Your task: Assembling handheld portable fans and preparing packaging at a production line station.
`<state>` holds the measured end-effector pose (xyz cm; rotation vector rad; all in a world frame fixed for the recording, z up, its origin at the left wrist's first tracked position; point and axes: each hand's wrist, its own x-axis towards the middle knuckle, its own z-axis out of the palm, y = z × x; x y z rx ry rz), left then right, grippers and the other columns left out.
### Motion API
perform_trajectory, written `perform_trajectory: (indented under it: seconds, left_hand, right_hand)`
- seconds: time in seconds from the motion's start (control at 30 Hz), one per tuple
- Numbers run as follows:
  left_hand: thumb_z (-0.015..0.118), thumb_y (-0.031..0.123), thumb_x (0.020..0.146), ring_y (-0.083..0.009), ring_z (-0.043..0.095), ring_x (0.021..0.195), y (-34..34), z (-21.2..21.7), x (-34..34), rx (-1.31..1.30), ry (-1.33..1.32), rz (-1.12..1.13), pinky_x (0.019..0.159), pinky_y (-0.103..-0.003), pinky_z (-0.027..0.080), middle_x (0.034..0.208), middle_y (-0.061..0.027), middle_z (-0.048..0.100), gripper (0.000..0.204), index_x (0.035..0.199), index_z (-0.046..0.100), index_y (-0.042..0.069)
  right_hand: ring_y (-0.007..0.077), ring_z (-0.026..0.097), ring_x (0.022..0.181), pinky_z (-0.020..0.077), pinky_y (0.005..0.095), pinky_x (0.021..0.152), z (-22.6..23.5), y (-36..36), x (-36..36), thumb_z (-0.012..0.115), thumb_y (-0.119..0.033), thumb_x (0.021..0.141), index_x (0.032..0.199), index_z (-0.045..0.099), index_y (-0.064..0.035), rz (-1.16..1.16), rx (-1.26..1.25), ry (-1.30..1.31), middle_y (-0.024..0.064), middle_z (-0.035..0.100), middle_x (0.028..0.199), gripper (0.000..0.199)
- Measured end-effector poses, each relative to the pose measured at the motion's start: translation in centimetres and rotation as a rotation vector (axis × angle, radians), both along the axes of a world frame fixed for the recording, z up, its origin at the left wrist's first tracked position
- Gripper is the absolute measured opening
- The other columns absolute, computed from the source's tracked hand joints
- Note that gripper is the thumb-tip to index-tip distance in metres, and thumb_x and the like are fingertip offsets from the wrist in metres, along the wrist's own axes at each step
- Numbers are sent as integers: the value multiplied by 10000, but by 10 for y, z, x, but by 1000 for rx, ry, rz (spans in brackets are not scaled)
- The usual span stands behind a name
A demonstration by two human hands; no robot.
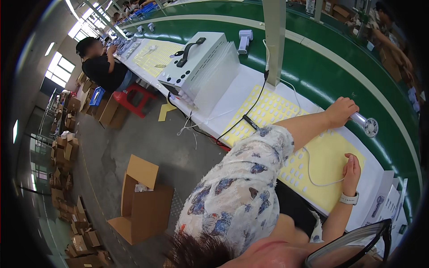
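My left arm reaches across the bench, and my left hand (342,111) is closed round the handle of a pale grey handheld fan (370,127). The fan's round head points away from me, over the edge of the green conveyor belt (321,58). Lower right, my right hand (352,173), with a light watch on its wrist, is closed at the end of a thin white cable (318,183); its plug is hidden. Beneath both arms lie yellow sheets (333,149) bearing rows of small white oval pieces.
A grey box-shaped machine (196,60) stands on the bench beside clear plastic sheets (221,73). A metal post (273,44) rises behind the bench. Another fan (245,41) lies on the belt. An open carton (149,201) and red stool (134,99) stand on the floor; a co-worker (100,67) sits left.
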<state>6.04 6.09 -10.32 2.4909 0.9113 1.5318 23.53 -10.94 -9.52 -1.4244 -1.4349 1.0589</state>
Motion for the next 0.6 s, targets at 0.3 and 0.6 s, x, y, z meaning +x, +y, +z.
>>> perform_trajectory:
  seconds: [0.3,0.6]
  left_hand:
    - [733,49,680,-313,517,1010,2,-1,-1,-149,-93,-12,891,-398,428,1031,-108,561,407,1045,557,80]
    - [725,36,687,-320,509,1014,2,1,-5,-207,-102,-27,882,-392,436,1040,-117,555,410,1052,543,71]
  right_hand:
    - [26,324,527,263,199,479,0,-1,1,447,-275,1005,1027,610,-16,24,8,-20,-57,403,614,307]
    - [27,338,528,275,199,472,1,0,-2,478,-233,992,1031,609,-14,27,5,-55,-55,428,631,258]
